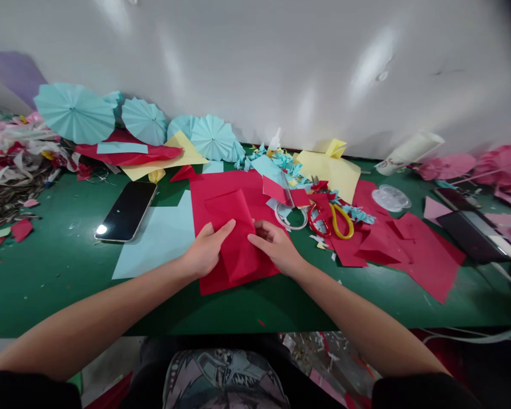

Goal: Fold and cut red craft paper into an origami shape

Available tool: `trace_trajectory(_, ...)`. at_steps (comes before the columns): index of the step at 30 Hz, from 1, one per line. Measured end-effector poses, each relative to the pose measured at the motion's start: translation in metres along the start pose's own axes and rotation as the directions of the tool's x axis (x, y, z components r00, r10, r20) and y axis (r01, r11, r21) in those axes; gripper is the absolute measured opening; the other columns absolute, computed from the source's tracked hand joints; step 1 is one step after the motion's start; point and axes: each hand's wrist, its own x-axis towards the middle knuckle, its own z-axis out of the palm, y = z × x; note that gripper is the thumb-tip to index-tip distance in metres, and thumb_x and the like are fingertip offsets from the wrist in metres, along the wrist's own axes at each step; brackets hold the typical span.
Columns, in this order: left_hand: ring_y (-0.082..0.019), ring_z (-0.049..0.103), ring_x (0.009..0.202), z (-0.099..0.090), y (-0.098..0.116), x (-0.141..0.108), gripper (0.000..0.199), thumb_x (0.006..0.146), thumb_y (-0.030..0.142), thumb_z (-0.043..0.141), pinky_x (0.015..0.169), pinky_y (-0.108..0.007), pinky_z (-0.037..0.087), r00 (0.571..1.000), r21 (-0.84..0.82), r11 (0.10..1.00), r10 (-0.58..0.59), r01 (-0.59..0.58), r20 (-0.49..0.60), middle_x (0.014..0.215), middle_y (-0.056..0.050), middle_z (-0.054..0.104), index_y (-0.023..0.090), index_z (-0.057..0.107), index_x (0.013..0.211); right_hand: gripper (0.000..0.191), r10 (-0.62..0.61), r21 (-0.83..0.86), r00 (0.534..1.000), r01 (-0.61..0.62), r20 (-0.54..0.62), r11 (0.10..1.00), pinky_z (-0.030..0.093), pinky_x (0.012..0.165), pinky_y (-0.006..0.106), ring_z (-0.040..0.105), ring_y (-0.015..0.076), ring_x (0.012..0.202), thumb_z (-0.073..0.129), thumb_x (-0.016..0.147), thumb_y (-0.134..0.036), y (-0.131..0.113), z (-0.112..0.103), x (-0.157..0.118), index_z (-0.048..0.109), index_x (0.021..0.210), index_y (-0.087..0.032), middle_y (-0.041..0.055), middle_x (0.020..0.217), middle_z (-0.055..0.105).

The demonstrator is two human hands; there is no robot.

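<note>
Between my hands is a folded piece of red paper [238,244], tilted a little above a larger red sheet [204,184] that lies on the table. My left hand [208,247] grips its left side, thumb on top and the other fingers hidden beneath. At its right edge, my right hand [276,244] pinches the paper between thumb and curled fingers. A light blue sheet [153,241] lies under the left forearm, partly below the red one. Scissors with red and yellow handles [342,221] rest to the right of my right hand, among paper scraps.
A phone [126,211] lies on the green table [68,272] at left. Pleated light blue paper rosettes [213,138] stand along the wall. Rightward are more red sheets [430,250], a clear round lid [390,197], a white roll [409,152] and a dark device [479,236] with a cable.
</note>
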Motion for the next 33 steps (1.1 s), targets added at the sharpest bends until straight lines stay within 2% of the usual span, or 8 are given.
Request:
trace_trajectory(4,-0.022,0.066,0.078,-0.002,-0.004,0.000,0.017,0.075,0.030,0.067,0.075,-0.037,0.052,1.000,0.012,1.000,-0.003,0.003,0.027,0.069,-0.003,0.066,0.015,0.061,0.077,0.025,0.026,0.045,0.999,-0.027,0.029,0.999,0.048,0.068,0.029,0.060,0.0148,0.072,0.062,0.073,-0.041,0.001,0.001,-0.001,0.056,0.082,-0.019,0.0009,0.076,0.063)
trace_trajectory(10,-0.025,0.065,0.091,0.002,0.002,0.000,0.015,0.076,0.028,0.066,0.080,-0.037,0.051,0.997,-0.082,0.996,0.036,-0.030,0.073,0.079,-0.006,0.069,0.015,0.059,0.076,0.024,0.006,-0.106,0.997,0.003,0.080,0.994,0.042,0.056,0.026,0.056,0.0142,0.062,0.059,0.075,-0.042,0.003,-0.001,0.000,0.054,0.072,-0.019,-0.0004,0.066,0.058)
trace_trajectory(15,-0.025,0.065,0.093,0.000,0.002,0.002,0.014,0.076,0.025,0.065,0.081,-0.038,0.052,0.992,-0.056,0.995,0.081,-0.076,0.098,0.085,-0.007,0.069,0.014,0.060,0.083,0.030,-0.022,-0.162,0.997,0.033,0.068,0.986,0.037,0.053,0.025,0.050,0.0126,0.057,0.059,0.075,-0.046,0.003,-0.002,0.000,0.052,0.066,-0.019,-0.0018,0.060,0.053)
trace_trajectory(20,-0.025,0.064,0.095,-0.001,0.002,0.002,0.016,0.077,0.024,0.064,0.083,-0.038,0.051,0.989,-0.030,0.994,0.104,-0.101,0.108,0.090,-0.007,0.069,0.015,0.061,0.089,0.037,-0.040,-0.100,0.999,0.042,0.021,0.994,0.034,0.054,0.024,0.045,0.0104,0.055,0.052,0.077,-0.053,-0.002,-0.003,0.000,0.053,0.065,-0.018,-0.0031,0.059,0.048)
trace_trajectory(28,-0.022,0.061,0.101,0.001,0.004,0.003,0.028,0.075,0.018,0.066,0.090,-0.041,0.048,0.973,-0.010,0.979,0.206,-0.206,0.107,0.103,-0.004,0.065,0.020,0.055,0.100,0.033,0.041,0.082,0.999,-0.039,-0.022,0.996,0.041,0.059,0.025,0.051,0.0110,0.059,0.066,0.066,-0.051,-0.004,-0.002,0.001,0.058,0.066,-0.018,-0.0019,0.063,0.057)
trace_trajectory(33,-0.021,0.057,0.107,0.000,0.003,0.001,0.037,0.076,0.016,0.066,0.094,-0.041,0.046,0.981,0.026,0.982,0.184,-0.186,0.063,0.110,-0.004,0.061,0.023,0.051,0.109,0.034,0.062,0.080,0.998,-0.061,-0.009,0.995,0.041,0.055,0.024,0.049,0.0099,0.055,0.069,0.062,-0.050,-0.008,-0.003,0.001,0.058,0.060,-0.018,-0.0026,0.058,0.056)
